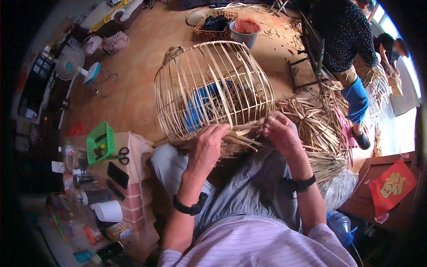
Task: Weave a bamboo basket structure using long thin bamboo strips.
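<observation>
An open-weave bamboo basket frame [213, 71] lies on its side in front of me, with a blue cloth [191, 113] seen through its slats. My left hand [208, 144] is closed on the lower rim near the middle, where pale flat strips [242, 135] cross and stick out. At the rim's right end, my right hand [279, 133] has curled fingers pinching a strip. A heap of dried strips [324, 120] lies to the right of the basket.
A low table [138, 151] at left holds scissors [122, 155], a green basket [101, 142], a phone and bottles. A fan [71, 62] stands beyond. A bucket [244, 29] is behind the frame. Two co-workers [338, 40] [387, 51] are at upper right.
</observation>
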Demonstrator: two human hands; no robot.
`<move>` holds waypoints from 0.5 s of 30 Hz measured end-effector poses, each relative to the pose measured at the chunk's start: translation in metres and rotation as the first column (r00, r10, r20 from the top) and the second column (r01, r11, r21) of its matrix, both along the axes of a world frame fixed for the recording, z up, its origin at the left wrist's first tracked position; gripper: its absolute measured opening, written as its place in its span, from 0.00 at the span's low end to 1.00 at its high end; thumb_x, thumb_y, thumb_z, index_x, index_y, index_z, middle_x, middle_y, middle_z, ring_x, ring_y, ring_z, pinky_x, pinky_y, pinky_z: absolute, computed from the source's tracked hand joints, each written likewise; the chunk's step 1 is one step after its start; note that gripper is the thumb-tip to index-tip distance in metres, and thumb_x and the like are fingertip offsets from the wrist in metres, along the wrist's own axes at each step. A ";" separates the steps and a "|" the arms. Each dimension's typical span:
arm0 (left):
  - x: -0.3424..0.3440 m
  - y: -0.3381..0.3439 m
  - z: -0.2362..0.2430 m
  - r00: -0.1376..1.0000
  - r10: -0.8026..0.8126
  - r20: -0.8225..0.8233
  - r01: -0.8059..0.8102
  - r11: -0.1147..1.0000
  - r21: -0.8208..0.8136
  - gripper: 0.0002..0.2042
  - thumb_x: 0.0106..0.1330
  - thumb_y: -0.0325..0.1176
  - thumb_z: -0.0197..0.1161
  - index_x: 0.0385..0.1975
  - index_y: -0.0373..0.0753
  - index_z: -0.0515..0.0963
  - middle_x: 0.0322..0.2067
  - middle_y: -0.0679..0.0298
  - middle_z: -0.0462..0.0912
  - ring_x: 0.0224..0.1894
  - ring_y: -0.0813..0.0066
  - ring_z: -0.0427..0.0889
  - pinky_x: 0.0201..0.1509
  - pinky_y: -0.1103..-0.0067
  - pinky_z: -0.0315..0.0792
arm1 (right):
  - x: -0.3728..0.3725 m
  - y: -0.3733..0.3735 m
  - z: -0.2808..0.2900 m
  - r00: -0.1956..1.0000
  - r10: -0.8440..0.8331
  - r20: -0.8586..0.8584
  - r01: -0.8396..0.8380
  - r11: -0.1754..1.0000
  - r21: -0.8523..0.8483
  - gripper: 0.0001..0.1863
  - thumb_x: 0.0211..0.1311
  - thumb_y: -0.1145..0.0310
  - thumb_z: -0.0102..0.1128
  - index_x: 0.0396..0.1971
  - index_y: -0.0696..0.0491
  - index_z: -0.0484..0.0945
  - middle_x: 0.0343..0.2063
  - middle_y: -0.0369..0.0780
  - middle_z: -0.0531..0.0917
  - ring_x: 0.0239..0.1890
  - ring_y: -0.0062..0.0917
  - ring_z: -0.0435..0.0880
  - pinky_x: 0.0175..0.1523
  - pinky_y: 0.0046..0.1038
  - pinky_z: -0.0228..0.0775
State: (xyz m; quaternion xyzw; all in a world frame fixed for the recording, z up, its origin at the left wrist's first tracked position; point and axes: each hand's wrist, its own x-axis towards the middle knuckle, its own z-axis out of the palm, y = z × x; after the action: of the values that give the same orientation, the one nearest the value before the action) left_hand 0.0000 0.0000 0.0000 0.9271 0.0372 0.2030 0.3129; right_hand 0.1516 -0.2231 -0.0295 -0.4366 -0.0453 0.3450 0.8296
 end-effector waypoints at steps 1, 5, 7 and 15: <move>-0.002 -0.001 0.002 1.000 0.006 -0.016 -0.006 1.000 -0.011 0.12 0.69 0.20 0.61 0.51 0.36 0.82 0.44 0.50 0.87 0.47 0.50 0.87 0.51 0.64 0.81 | -0.007 -0.003 0.011 0.993 -0.114 -0.015 0.113 0.992 -0.058 0.14 0.74 0.64 0.65 0.50 0.56 0.77 0.38 0.43 0.87 0.31 0.21 0.86 0.35 0.20 0.77; 0.001 0.005 0.015 1.000 -0.017 -0.009 0.017 0.999 -0.028 0.11 0.69 0.20 0.61 0.49 0.36 0.82 0.42 0.51 0.86 0.45 0.50 0.87 0.49 0.64 0.82 | -0.022 -0.036 0.022 0.963 -0.102 0.250 0.175 0.942 -0.285 0.12 0.75 0.62 0.65 0.43 0.57 0.78 0.27 0.37 0.84 0.22 0.18 0.81 0.25 0.19 0.69; 0.002 0.003 0.013 0.999 -0.005 -0.040 0.003 0.998 -0.058 0.11 0.69 0.21 0.61 0.49 0.36 0.82 0.42 0.51 0.86 0.46 0.50 0.87 0.49 0.64 0.81 | -0.049 -0.037 0.033 0.957 0.090 0.276 0.093 0.805 -0.586 0.14 0.73 0.60 0.67 0.36 0.56 0.80 0.21 0.34 0.82 0.21 0.14 0.80 0.23 0.20 0.68; 0.006 0.006 0.018 0.992 0.022 -0.123 -0.031 0.996 -0.078 0.11 0.69 0.22 0.61 0.49 0.37 0.82 0.43 0.53 0.87 0.48 0.51 0.87 0.53 0.64 0.80 | -0.074 0.024 0.034 0.609 0.350 0.712 0.260 0.760 -0.596 0.12 0.66 0.71 0.70 0.44 0.60 0.79 0.30 0.48 0.88 0.31 0.40 0.89 0.36 0.35 0.81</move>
State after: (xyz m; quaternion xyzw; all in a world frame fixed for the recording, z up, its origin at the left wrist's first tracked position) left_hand 0.0060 0.0057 0.0185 0.9239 0.0766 0.1486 0.3442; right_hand 0.0779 -0.1996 0.0049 -0.7991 -0.2962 0.1310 0.5066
